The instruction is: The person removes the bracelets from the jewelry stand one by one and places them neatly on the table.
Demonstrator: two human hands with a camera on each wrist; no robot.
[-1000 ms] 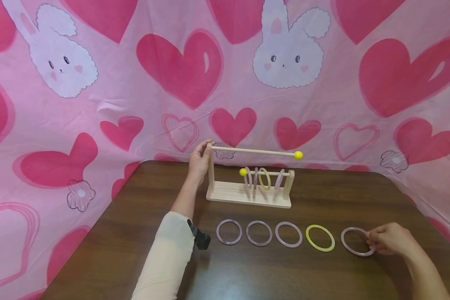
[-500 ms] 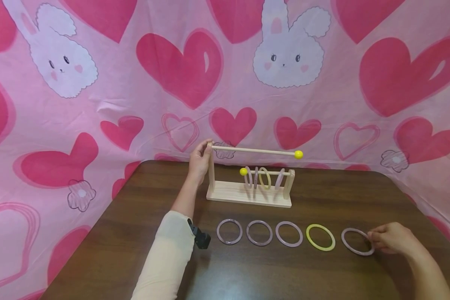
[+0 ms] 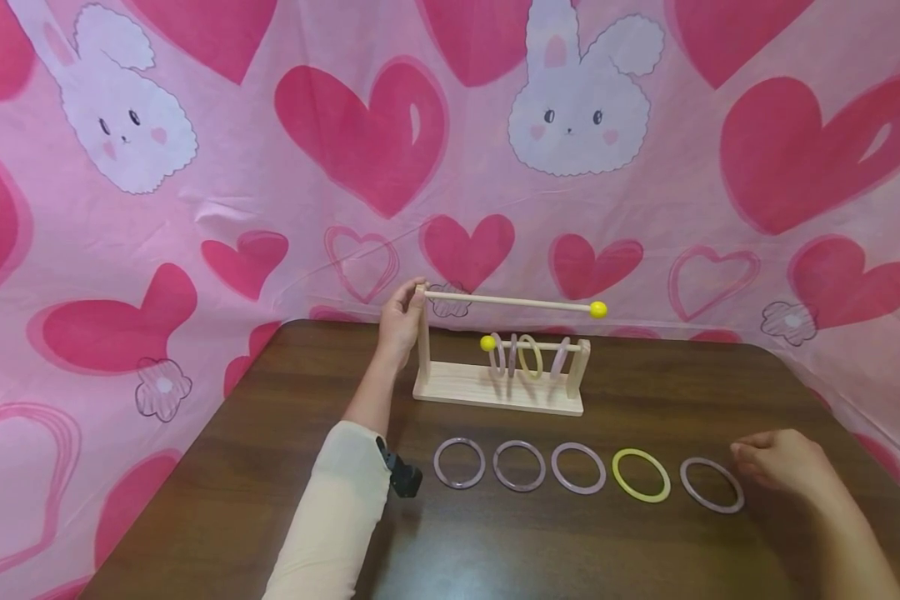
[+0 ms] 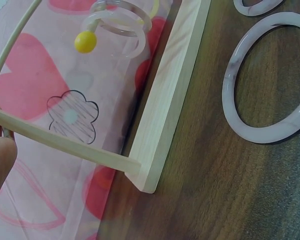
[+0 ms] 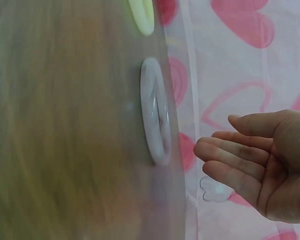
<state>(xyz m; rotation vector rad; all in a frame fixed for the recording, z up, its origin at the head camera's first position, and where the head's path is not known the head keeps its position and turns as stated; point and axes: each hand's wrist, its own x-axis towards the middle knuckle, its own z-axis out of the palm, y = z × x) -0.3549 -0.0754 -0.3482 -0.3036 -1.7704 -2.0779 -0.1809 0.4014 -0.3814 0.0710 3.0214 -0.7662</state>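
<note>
My left hand (image 3: 400,325) grips the top of the tall left post of a pale wooden bangle stand (image 3: 457,387). Several bangles hang on the stand's lower rod, one of them pale yellow (image 3: 521,354). A row of bangles lies flat on the table in front. At the row's right end is a lilac bangle (image 3: 683,475), with a yellow bangle (image 3: 651,500) beside it. Just right of the lilac one, my right hand (image 3: 783,460) hovers, apart from it and holding nothing. Its fingers (image 5: 230,155) look loosely bent in the right wrist view.
Three more purplish bangles, the leftmost bangle (image 3: 460,487) among them, continue the row to the left. The upper rod ends in a yellow ball (image 3: 597,310) and carries no bangles. A pink heart-print cloth (image 3: 465,192) hangs behind the brown table (image 3: 570,550).
My right hand has let go of the lilac bangle and lifted slightly away from it. That bangle now lies flat. My left hand keeps its hold on the post.
</note>
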